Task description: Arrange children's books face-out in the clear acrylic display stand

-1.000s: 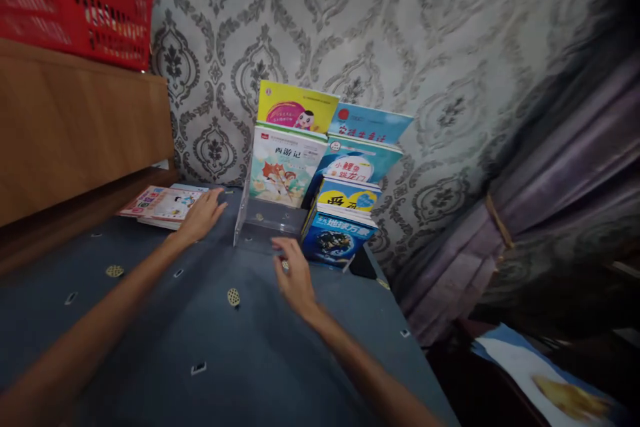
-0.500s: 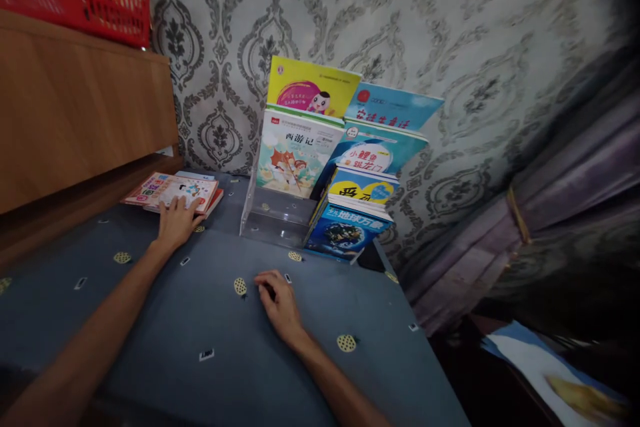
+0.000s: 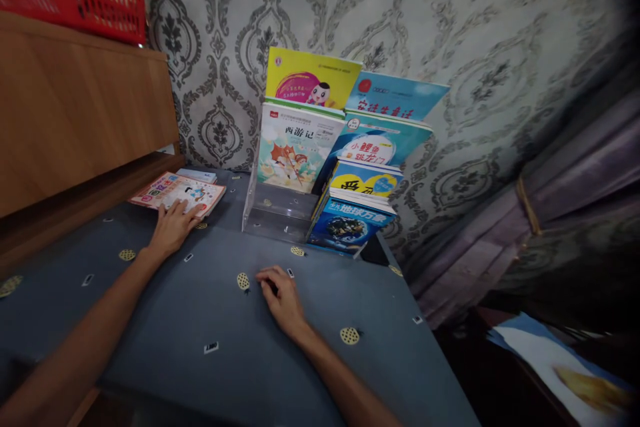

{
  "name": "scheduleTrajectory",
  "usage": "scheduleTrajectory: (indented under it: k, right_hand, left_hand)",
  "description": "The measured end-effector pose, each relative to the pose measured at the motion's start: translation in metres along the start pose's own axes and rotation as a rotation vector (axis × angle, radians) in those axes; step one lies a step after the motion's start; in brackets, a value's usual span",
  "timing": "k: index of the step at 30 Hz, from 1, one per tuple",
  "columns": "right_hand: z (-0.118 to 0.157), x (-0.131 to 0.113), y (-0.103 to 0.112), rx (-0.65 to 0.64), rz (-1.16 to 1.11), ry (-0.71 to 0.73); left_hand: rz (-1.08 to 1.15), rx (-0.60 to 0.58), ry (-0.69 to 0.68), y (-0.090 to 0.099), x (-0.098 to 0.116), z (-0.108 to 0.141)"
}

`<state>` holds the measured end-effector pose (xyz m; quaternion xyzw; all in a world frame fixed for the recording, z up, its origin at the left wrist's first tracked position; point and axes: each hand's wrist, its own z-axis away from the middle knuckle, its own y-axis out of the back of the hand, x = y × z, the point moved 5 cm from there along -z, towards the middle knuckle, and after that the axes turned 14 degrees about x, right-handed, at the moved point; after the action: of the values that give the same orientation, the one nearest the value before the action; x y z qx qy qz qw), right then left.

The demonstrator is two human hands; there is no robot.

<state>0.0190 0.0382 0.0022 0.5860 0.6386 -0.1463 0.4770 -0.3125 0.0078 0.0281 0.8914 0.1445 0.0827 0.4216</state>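
Note:
My left hand [image 3: 173, 227] rests on a book with a pink and white cover [image 3: 193, 195], its fingers spread over the near part. The book lies flat on the table at the left. A pale blue-white book or booklet [image 3: 197, 175] shows behind it. My right hand [image 3: 280, 297] rests on the tabletop, fingers loosely curled and thumb apart, with nothing in it. Beyond it stands a clear tiered book rack [image 3: 277, 223]. Its left side bears a white storybook [image 3: 295, 153] before a yellow book [image 3: 307, 73]; the right side bears several blue and yellow books [image 3: 350, 223].
A grey-blue tablecloth [image 3: 165, 340] with pineapple prints covers the table. A wooden cabinet [image 3: 80, 113] with a red basket [image 3: 85, 0] on top stands left. A dark flat object [image 3: 374, 252] lies beside the rack. A tied curtain [image 3: 480, 247] hangs at the right.
The pink and white book has shifted slightly right under my left hand, and the red edge below it no longer shows. My right hand stays in place; the view has tilted slightly.

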Motion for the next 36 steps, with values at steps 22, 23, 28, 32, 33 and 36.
scheduleTrajectory:
  k: [22, 23, 28, 32, 33, 36]
  right_hand:
    - [0.001, -0.003, 0.0, -0.009, 0.02, 0.055]
    - [0.001, -0.003, 0.0, -0.01, 0.018, 0.057]
    - [0.001, -0.003, -0.001, -0.013, 0.016, 0.047]
    - [0.001, -0.004, -0.001, -0.019, 0.013, 0.045]
    - [0.0, -0.004, -0.001, -0.022, 0.014, 0.044]
    - [0.0, -0.004, -0.002, -0.027, 0.024, 0.041]
  left_hand:
    - [0.696, 0.249, 0.8, 0.032, -0.037, 0.039]
    - [0.811, 0.212, 0.897, 0.028, -0.035, 0.041]
    - [1.143, 0.145, 1.136, 0.02, -0.018, 0.042]
    - [1.224, 0.133, 1.204, 0.022, -0.012, 0.041]
    - [1.23, 0.122, 1.219, 0.023, -0.012, 0.041]
    - [1.239, 0.088, 1.229, 0.03, -0.013, 0.044]
